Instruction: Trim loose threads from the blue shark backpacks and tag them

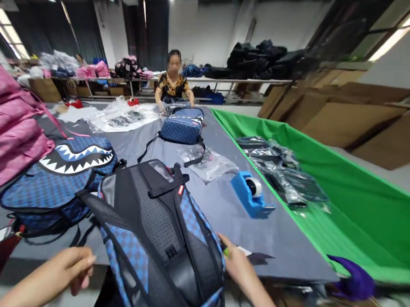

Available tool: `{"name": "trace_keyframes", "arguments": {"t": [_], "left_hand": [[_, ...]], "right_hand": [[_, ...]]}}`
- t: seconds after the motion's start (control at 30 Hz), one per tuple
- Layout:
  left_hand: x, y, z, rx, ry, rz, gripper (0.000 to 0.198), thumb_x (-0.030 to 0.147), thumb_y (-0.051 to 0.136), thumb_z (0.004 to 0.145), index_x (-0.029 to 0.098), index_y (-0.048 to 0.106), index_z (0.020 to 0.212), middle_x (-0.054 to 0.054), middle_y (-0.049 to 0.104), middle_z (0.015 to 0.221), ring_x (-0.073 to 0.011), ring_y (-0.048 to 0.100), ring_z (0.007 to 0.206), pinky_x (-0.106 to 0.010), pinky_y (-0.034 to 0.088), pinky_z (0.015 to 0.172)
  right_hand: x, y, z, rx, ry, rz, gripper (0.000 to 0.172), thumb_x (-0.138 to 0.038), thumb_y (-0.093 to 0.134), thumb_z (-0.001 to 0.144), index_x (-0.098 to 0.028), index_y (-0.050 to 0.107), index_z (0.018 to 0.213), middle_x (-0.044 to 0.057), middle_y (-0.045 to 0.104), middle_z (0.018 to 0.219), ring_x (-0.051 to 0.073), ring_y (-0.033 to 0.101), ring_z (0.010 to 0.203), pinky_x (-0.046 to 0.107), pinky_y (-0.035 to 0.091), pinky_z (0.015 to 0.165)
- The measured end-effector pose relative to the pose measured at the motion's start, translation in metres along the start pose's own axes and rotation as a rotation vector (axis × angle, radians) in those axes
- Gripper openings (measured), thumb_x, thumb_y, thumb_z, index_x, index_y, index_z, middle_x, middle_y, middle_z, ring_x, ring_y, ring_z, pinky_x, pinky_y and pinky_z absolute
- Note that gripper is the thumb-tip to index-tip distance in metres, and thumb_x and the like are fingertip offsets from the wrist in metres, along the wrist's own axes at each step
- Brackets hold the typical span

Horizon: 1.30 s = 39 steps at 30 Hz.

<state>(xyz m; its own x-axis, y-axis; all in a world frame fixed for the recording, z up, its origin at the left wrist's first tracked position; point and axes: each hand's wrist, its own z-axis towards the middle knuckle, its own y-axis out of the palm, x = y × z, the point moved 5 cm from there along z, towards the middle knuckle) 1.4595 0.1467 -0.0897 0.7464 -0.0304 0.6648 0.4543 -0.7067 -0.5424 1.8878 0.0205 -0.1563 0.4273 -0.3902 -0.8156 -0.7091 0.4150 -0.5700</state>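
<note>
A blue-and-black checked backpack (162, 237) stands tilted in front of me at the table's edge, its padded back panel and shoulder straps facing up. My right hand (239, 262) is at the backpack's right side, fingers curled around a small black and green thing (225, 250), mostly hidden. Left of the backpack, my left hand (74, 268) hangs apart from it, fingers curled in and nothing visible in them. Beyond that hand lies another blue checked backpack (65, 181) with a shark-mouth print, its tags (0, 236) hanging at the left.
A blue tape dispenser (249, 195) and clear plastic bags (209, 165) lie on the grey table (287, 251). Pink backpacks (7, 121) are stacked at left. Across the table, a person (173, 85) handles a blue backpack (183, 127). A green-lined bin (354, 208) holds bagged items.
</note>
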Motion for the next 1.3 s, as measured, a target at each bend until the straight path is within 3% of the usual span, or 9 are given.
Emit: {"name": "trace_keyframes", "arguments": {"t": [0.1,0.2,0.37,0.53,0.67,0.83,0.97,1.1,1.3], "left_hand": [[0.090,-0.002,-0.003,0.354,0.431,0.243,0.040,0.064,0.038,0.090,0.045,0.072,0.100,-0.002,0.077,0.101,-0.0279,0.072,0.096,-0.045,0.059,0.084],[0.141,0.085,0.032,0.089,0.729,0.591,0.077,0.074,0.049,0.083,0.032,0.049,0.147,-0.010,0.049,0.151,-0.0370,0.039,0.144,-0.058,0.035,0.119],[0.072,0.167,0.081,-0.060,0.848,0.824,0.092,0.059,0.058,0.086,0.024,0.011,0.158,-0.017,0.011,0.162,-0.0385,0.010,0.150,-0.061,0.024,0.122],[0.003,0.153,0.079,-0.170,0.885,0.897,0.103,0.056,0.067,0.080,0.035,0.002,0.156,-0.014,0.014,0.163,-0.0392,0.016,0.148,-0.062,0.034,0.118],[0.004,0.146,0.058,-0.030,1.000,0.885,0.090,0.037,0.067,0.086,0.032,0.015,0.159,-0.015,0.021,0.164,-0.0397,0.021,0.150,-0.063,0.034,0.116],[0.072,0.102,0.071,0.217,1.065,0.589,0.042,0.036,0.049,0.098,0.018,0.055,0.135,-0.012,0.066,0.129,-0.0225,0.061,0.120,-0.037,0.051,0.101],[0.162,0.032,0.135,0.600,1.000,0.749,0.033,0.033,0.044,0.099,0.014,0.065,0.116,-0.017,0.064,0.127,-0.0298,0.055,0.124,-0.050,0.040,0.107],[0.202,0.019,0.190,0.455,0.939,1.021,0.049,0.054,0.047,0.095,0.012,0.068,0.081,-0.013,0.068,0.081,-0.0261,0.063,0.081,-0.043,0.044,0.079],[0.201,0.027,0.187,0.298,1.150,1.058,0.054,0.059,0.040,0.097,0.017,0.066,0.074,-0.006,0.067,0.072,-0.0187,0.056,0.069,-0.038,0.038,0.076]], "right_hand": [[-0.047,-0.049,-0.013,0.263,0.033,-0.234,0.061,-0.059,0.055,0.077,-0.016,0.071,0.117,0.021,0.072,0.115,0.041,0.068,0.104,0.058,0.048,0.097],[-0.113,-0.057,-0.026,0.262,-0.118,-0.079,0.064,-0.066,0.051,0.084,-0.021,0.066,0.127,0.013,0.075,0.107,0.030,0.070,0.096,0.044,0.054,0.089],[-0.176,0.074,-0.020,-0.297,-0.301,0.300,0.059,-0.057,0.047,0.094,-0.018,0.058,0.137,0.005,0.074,0.083,0.015,0.063,0.060,0.028,0.054,0.059],[-0.172,0.159,-0.011,-0.247,-1.028,-0.318,0.026,-0.026,0.052,0.098,-0.022,0.067,0.120,0.013,0.067,0.125,0.022,0.061,0.112,0.043,0.047,0.102],[-0.128,0.112,-0.009,-0.025,-0.954,-0.815,0.028,-0.013,0.048,0.095,-0.016,0.065,0.117,0.018,0.068,0.110,0.023,0.064,0.087,0.034,0.055,0.073],[-0.087,0.060,-0.021,0.183,-0.838,-0.859,0.039,-0.004,0.043,0.090,-0.015,0.061,0.123,0.017,0.067,0.115,0.020,0.066,0.076,0.028,0.054,0.062],[-0.066,0.062,-0.032,0.338,-0.826,-0.581,0.035,-0.006,0.045,0.091,-0.011,0.058,0.124,0.018,0.069,0.111,0.024,0.069,0.093,0.031,0.058,0.072],[-0.054,0.062,-0.035,0.335,-0.852,-0.442,0.040,-0.006,0.044,0.090,-0.014,0.056,0.128,0.016,0.069,0.114,0.024,0.069,0.102,0.032,0.060,0.078],[-0.046,0.064,-0.032,0.328,-0.816,-0.394,0.039,-0.005,0.045,0.091,-0.015,0.059,0.126,0.018,0.070,0.115,0.025,0.070,0.103,0.034,0.061,0.078]]}}
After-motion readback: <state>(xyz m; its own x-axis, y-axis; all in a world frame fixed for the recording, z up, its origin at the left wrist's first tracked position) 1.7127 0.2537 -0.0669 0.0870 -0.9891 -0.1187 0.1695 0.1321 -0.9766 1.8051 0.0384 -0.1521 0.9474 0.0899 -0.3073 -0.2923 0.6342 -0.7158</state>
